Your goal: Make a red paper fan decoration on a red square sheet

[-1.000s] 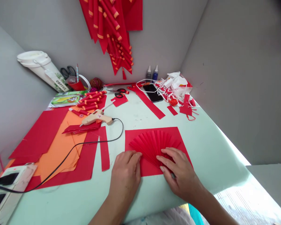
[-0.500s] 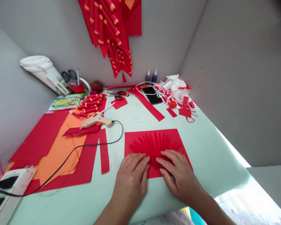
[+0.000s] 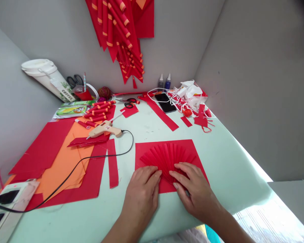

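A red pleated paper fan (image 3: 164, 155) lies spread in a half circle on a red sheet of card (image 3: 195, 150). My left hand (image 3: 143, 189) holds down the fan's lower left side, its fingers bent and close together. On the lower right side my right hand (image 3: 192, 185) grips the folds, fingertips pressing with small gaps between them. The fan's two bottom ends are partly hidden under my hands. To the left of the card lies a narrow red paper strip (image 3: 113, 168).
A glue gun (image 3: 105, 129) rests on the left, its black cord crossing red and orange sheets (image 3: 63, 162). Rolled red tubes (image 3: 98, 111), scissors (image 3: 128, 102), a phone (image 3: 165, 103), glue bottles (image 3: 168, 82) and a pile of scraps (image 3: 187, 94) line the back.
Hardly anything differs. Both hands stay pressed on the paper fan, and the whole view has shifted very slightly.
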Demonstrator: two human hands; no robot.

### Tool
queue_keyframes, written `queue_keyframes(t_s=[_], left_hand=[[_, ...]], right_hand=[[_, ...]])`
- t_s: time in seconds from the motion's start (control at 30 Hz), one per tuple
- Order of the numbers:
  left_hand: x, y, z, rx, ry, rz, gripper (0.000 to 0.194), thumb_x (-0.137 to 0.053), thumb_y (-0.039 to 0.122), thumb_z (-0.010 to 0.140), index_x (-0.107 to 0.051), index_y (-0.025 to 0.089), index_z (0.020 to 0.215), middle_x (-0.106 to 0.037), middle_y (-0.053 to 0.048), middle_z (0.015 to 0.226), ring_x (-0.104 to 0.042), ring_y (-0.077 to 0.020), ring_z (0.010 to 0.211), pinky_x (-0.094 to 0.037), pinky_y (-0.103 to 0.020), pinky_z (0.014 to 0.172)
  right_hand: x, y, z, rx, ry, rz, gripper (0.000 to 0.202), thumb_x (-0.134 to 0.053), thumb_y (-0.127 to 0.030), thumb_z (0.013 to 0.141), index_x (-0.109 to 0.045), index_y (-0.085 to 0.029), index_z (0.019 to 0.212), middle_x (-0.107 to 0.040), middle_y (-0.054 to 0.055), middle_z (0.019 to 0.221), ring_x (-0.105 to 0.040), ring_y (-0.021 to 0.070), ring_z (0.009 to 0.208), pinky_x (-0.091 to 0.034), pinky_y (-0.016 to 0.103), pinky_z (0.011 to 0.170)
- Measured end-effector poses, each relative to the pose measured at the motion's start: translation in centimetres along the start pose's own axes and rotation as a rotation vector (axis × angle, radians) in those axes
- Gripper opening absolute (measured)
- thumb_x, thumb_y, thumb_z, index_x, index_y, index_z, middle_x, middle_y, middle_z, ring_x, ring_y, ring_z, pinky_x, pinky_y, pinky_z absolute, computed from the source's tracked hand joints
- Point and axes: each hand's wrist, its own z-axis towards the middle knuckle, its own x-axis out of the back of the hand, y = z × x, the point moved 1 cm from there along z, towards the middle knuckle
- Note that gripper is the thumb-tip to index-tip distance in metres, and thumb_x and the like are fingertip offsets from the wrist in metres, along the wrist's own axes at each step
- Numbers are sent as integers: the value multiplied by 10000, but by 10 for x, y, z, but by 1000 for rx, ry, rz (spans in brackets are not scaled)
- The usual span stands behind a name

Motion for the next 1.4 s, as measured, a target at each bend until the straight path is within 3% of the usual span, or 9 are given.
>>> queue_keyframes(t_s=[0.57, 0.8, 1.03, 1.23, 1.4], left_hand=[[1, 2, -1, 8, -13, -4, 311, -514, 22, 850, -655, 150, 1096, -678, -101, 1061, -600, -226, 964, -514, -389, 859], [22, -9, 0, 236, 140, 150, 242, -558, 136, 886, -630, 155, 1116, -607, -108, 1012, -561, -235, 911, -473, -394, 812], [31, -25, -5, 305, -23, 217, 209, -528, 196, 908, -646, 153, 1075, -583, -86, 919, -543, -233, 831, -443, -380, 746], [24, -19, 2, 356, -141, 179, 181, -520, 254, 919, -665, 208, 1018, -555, -53, 845, -523, -227, 785, -426, -371, 722], [17, -17, 8, 435, -259, 223, 223, -450, 229, 942, -640, 180, 835, -535, -55, 791, -506, -232, 749, -405, -373, 693]], right_hand=[[0, 2, -1, 7, -2, -5, 331, -522, -155, 913, -598, -196, 1233, -539, 118, 1255, -468, 278, 1180, -436, 506, 978], [0, 1, -2, -2, -1, -5, 333, -530, -144, 904, -606, -200, 1223, -548, 113, 1252, -475, 275, 1185, -441, 494, 970], [-1, 1, -3, 8, 18, -4, 329, -536, -141, 897, -616, -192, 1212, -550, 117, 1249, -480, 278, 1184, -440, 496, 968], [-1, 0, -2, 5, 22, -11, 318, -522, -143, 906, -623, -184, 1204, -558, 124, 1238, -484, 285, 1177, -444, 504, 960], [-1, 1, -2, 12, 14, -11, 314, -526, -145, 905, -624, -181, 1200, -558, 124, 1236, -488, 282, 1168, -446, 504, 955]])
